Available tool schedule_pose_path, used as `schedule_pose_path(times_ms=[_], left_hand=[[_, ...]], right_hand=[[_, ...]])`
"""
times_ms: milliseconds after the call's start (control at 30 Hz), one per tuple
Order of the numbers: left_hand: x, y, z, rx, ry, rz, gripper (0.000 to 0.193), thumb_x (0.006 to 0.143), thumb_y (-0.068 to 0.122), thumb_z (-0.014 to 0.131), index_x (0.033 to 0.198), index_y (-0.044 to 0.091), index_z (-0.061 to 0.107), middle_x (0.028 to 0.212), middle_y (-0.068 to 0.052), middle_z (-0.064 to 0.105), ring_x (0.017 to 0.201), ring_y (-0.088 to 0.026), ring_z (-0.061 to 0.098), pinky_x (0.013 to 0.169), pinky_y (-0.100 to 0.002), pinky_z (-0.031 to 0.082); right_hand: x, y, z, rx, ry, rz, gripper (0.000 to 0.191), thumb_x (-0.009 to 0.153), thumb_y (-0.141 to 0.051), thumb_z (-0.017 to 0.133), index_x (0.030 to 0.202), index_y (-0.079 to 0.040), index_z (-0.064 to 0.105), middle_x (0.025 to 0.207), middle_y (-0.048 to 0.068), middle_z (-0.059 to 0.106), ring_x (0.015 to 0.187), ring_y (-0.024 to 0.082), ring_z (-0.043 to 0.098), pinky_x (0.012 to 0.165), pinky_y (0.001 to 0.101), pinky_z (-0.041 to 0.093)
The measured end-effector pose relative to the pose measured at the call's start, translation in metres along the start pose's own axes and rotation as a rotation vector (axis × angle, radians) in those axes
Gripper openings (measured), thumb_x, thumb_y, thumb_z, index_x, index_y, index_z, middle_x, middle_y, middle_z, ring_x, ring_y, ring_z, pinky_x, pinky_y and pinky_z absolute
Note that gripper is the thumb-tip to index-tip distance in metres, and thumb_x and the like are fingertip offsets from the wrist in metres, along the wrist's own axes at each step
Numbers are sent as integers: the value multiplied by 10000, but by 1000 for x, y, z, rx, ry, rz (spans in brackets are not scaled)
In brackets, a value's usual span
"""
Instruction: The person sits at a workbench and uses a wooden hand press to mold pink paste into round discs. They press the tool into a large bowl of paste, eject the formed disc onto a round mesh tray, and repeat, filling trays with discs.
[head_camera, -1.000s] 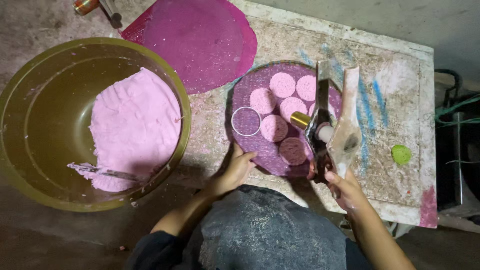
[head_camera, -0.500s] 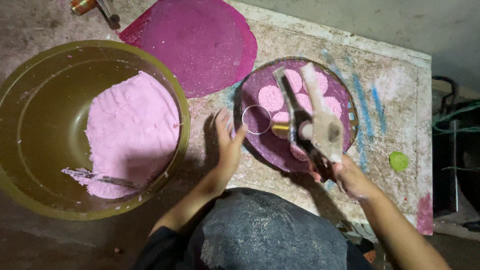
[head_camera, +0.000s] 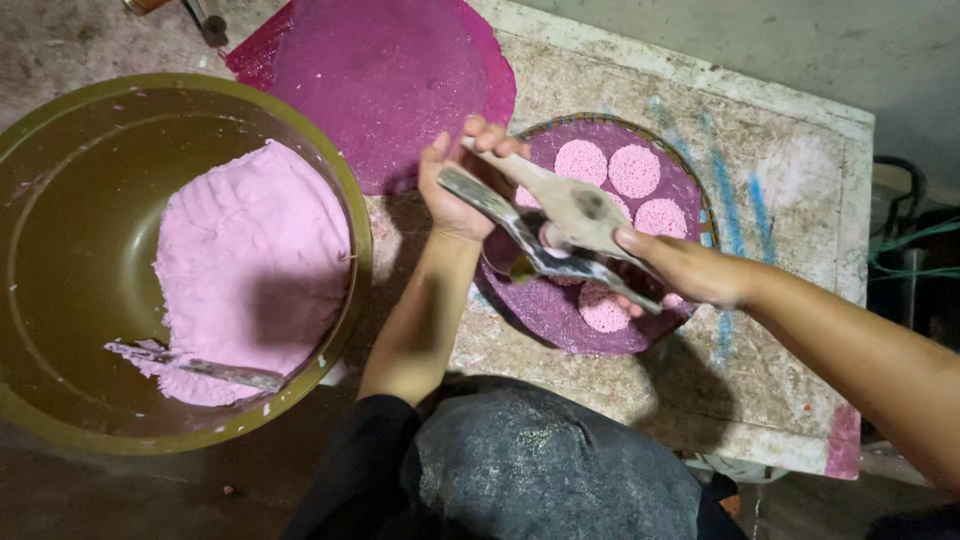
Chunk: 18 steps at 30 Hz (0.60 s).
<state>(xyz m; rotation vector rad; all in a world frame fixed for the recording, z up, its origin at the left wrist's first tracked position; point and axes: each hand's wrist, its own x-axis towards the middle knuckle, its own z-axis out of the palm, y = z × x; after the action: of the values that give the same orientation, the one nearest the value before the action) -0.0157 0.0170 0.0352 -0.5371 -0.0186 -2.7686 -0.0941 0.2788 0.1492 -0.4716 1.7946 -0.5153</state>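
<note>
My right hand (head_camera: 690, 270) grips a wooden paddle (head_camera: 575, 205) and a long metal blade (head_camera: 500, 212) together, both held across a round purple-lined tray (head_camera: 700, 200). My left hand (head_camera: 455, 195) is raised at the tray's left edge, its thumb and fingertips pinching the paddle's far tip. Several round pale-pink dough discs (head_camera: 634, 170) lie on the tray. The tools and hands cover some of them.
A large olive bowl (head_camera: 60, 130) on the left holds a slab of pink dough (head_camera: 240, 260), with a smeared knife (head_camera: 200, 368) in it. A magenta round sheet (head_camera: 390, 70) lies at the back of the worn white table (head_camera: 800, 170). My dark-clothed lap (head_camera: 540, 470) is below.
My left hand rose from the tray's left edge to the paddle's tip. My right hand lifted the paddle and blade and swung them leftward across the tray.
</note>
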Motion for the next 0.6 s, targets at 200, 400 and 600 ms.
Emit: schedule_pose_path(times_ms=[200,400,600], left_hand=[[0,34,-15,-2,-33,68,252,1001,410,521,1008,160,558,925,13,582,938,-167,579,1034,-395,479],[-7,24,-23,-13,21,88,215,993,372,507,988,164,564,900,21,577,907,-153,573,997,-403,496],[8,2,-36,-94,33,58,182,960,335,511,964,160,559,881,19,567,878,-152,559,972,-388,512]], right_hand=[[34,-21,19,-178,183,-76,863,909,-752,322,1010,-1,735,748,91,709,658,185,635,622,363,534],[30,-26,26,-94,135,-39,912,921,-741,335,994,72,742,680,96,666,586,184,637,588,355,551],[19,-30,19,-289,308,103,802,957,-669,351,1098,36,705,646,174,619,576,252,639,595,431,513]])
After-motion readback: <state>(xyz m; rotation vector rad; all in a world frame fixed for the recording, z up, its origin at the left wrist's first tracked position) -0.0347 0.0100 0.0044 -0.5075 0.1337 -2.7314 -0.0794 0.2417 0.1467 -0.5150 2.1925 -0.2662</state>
